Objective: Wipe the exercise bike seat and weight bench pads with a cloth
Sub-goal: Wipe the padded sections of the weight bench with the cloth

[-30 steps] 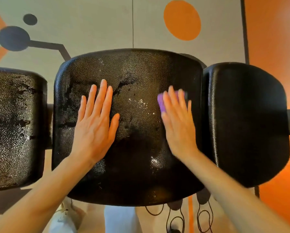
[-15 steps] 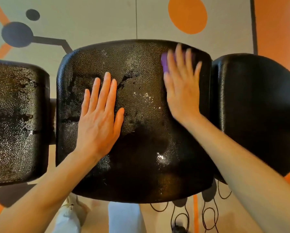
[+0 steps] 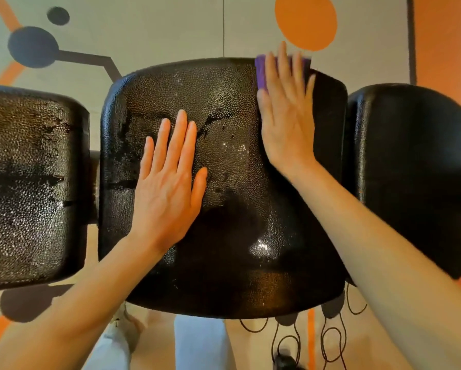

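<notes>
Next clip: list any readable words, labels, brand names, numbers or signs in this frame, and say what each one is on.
None: no text, number or logo is readable anywhere in the head view.
The middle pad, left pad and right pad show only pebbled black upholstery.
The purple cloth under the right hand is plain.
The floor carries only orange and grey shapes, no lettering.
</notes>
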`<state>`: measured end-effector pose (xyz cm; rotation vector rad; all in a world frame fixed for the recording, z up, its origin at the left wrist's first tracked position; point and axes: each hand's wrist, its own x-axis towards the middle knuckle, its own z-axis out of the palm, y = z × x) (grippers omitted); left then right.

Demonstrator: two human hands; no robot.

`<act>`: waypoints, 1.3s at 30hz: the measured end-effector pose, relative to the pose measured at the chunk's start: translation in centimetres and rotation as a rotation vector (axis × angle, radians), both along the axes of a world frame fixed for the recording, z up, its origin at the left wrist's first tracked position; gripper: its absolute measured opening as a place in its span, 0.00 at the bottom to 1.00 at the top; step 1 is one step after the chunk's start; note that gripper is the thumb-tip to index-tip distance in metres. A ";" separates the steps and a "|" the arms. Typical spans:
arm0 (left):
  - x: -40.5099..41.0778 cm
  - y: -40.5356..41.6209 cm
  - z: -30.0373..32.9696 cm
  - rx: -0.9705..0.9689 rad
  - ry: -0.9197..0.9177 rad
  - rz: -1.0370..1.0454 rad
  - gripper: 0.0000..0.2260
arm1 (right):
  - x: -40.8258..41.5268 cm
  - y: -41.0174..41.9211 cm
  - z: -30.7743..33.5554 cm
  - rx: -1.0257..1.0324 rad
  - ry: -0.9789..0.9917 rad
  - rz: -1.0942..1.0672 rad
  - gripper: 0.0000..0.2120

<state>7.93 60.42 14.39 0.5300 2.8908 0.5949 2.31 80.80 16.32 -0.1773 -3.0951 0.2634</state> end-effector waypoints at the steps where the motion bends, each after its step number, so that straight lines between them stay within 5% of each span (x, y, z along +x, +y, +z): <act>1: 0.0 0.0 0.1 0.005 0.002 0.001 0.29 | 2.8 -0.3 0.0 0.019 -0.026 0.057 0.25; 5: 0.0 -0.1 0.1 0.007 0.006 0.005 0.29 | 13.3 -1.0 0.6 0.050 -0.168 0.271 0.24; 11: 0.1 -0.1 0.0 -0.008 0.017 -0.004 0.28 | -1.8 -1.3 0.3 0.087 -0.002 0.028 0.25; 17: 0.1 -0.1 0.2 0.009 0.017 0.005 0.29 | 14.6 -2.1 1.2 0.036 -0.235 0.311 0.26; 23: 0.0 -0.1 0.1 0.006 0.015 -0.004 0.28 | -0.2 -1.7 0.4 0.051 -0.025 0.032 0.25; 29: 0.5 -0.4 1.0 0.059 -0.047 -0.030 0.30 | 15.0 -2.1 1.1 0.046 -0.247 0.290 0.26; 35: 4.5 -0.8 1.5 0.031 -0.091 -0.108 0.28 | 2.2 -1.6 0.4 0.021 -0.047 0.034 0.25; 39: 5.6 -0.9 1.1 0.011 -0.122 -0.105 0.28 | 14.8 -3.1 1.0 -0.012 -0.176 0.079 0.25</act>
